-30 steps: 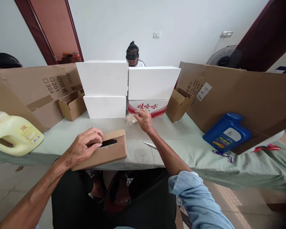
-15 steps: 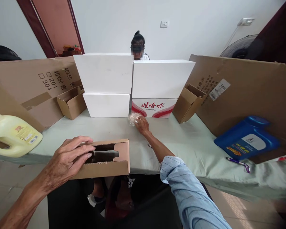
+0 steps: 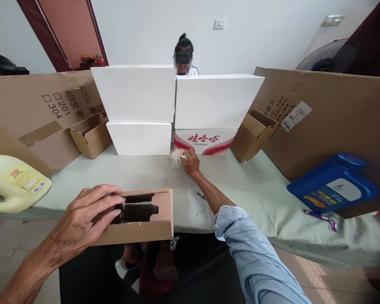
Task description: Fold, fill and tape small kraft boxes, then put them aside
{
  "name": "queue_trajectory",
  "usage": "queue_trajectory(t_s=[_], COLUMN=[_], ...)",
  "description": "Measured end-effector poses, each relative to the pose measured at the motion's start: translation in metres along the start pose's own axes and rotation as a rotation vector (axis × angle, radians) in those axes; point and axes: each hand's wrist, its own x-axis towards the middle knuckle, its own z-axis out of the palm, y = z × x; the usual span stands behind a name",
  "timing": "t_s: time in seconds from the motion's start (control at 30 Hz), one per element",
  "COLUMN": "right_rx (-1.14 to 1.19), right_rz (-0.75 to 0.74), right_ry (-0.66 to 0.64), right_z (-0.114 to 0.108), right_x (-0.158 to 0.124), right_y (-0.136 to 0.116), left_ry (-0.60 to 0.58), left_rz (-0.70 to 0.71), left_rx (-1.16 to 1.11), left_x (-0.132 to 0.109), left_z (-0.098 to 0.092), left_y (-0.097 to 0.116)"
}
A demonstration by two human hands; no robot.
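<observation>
pale green table (image 3: pixel 256 185), walled by cardboard. nearest, the left hand (image 3: pixel 85 219) curls over the open carton (image 3: pixel 145 230) at the table's edge, gripping its rim to steady it; farther, the right hand (image 3: pixel 191 162) pinches a crinkled clear wrapper (image 3: pixel 176 157) beside the white boxes (image 3: pixel 139 95).

A light blue, finely striped shirt sleeve (image 3: pixel 256 253) covers the right upper arm. The left hand (image 3: pixel 82 219), right hand (image 3: pixel 191 162) and left forearm are bare. Black clothing (image 3: pixel 91 276) covers the lap.

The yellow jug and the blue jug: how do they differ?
The yellow jug is pale, with a yellowish label; the blue jug is dark, with a white label. The yellow jug lies at the left, cut by the frame; the blue jug lies at the right, whole. Both lie on their sides.
</observation>
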Motion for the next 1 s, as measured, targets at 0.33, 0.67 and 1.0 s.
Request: queue_trajectory(t_s=[0.33,0.67,1.0], right_rx=[0.025,0.033,0.094], right_rz=[0.023,0.05,0.069], right_ry=[-0.101,-0.265,-0.2], right_z=[0.004,-0.011,-0.06], right_x=[-0.003,-0.008,-0.023], right_y=[0.004,0.004,-0.017], left_ry=[-0.003,-0.003,-0.206], left_rz=[-0.009,-0.051,-0.165], left_rx=[-0.005,-0.019,0.025], left_x=[0.0,0.0,0.009], left_z=[0.002,0.001,-0.015], left_y=[0.0,0.001,-0.007])
